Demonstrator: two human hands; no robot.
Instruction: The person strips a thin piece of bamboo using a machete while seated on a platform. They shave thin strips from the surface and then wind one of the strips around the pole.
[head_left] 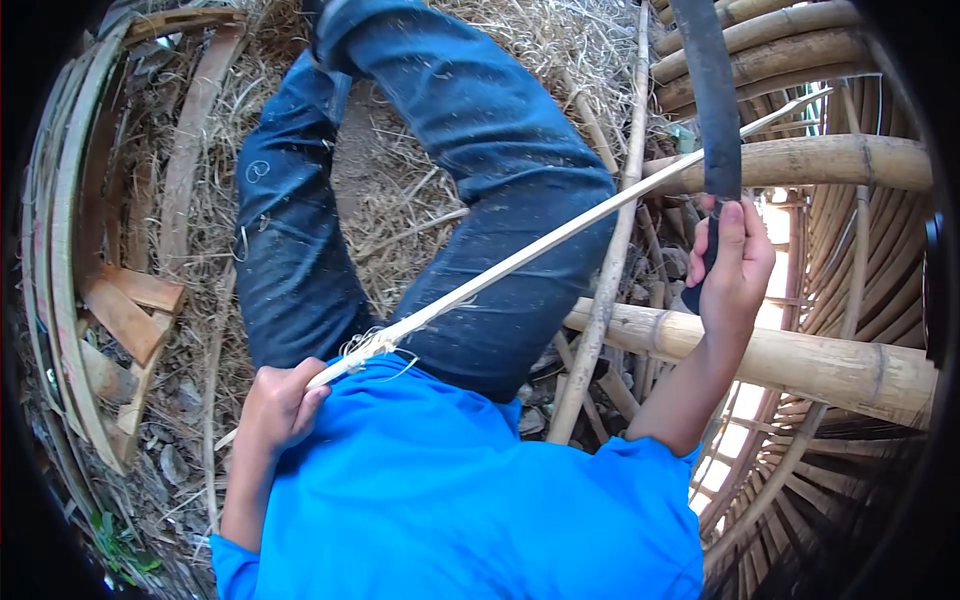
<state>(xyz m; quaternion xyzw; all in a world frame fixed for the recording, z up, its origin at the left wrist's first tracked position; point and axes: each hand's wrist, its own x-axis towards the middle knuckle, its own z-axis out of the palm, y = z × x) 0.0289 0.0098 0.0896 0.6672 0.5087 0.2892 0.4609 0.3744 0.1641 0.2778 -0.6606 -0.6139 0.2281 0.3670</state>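
Observation:
My left hand (280, 404) is closed round the near end of a long, pale bamboo strip (520, 262), low by my waist. From there the strip slants over my lap to the upper right. Curly shavings (370, 345) cling to it just past my fingers. On the right, my right hand (735, 255) grips the black handle of a machete (712, 110), its broad dark blade pointing away from me. The blade crosses the strip near its far end; whether they touch I cannot tell.
Thick bamboo poles (800, 365) and a slatted bamboo wall (880, 260) stand at the right. Split bamboo lengths (75, 230) and wood offcuts (125, 315) lie at the left. Shavings (400, 200) cover the ground around my bent legs (500, 170).

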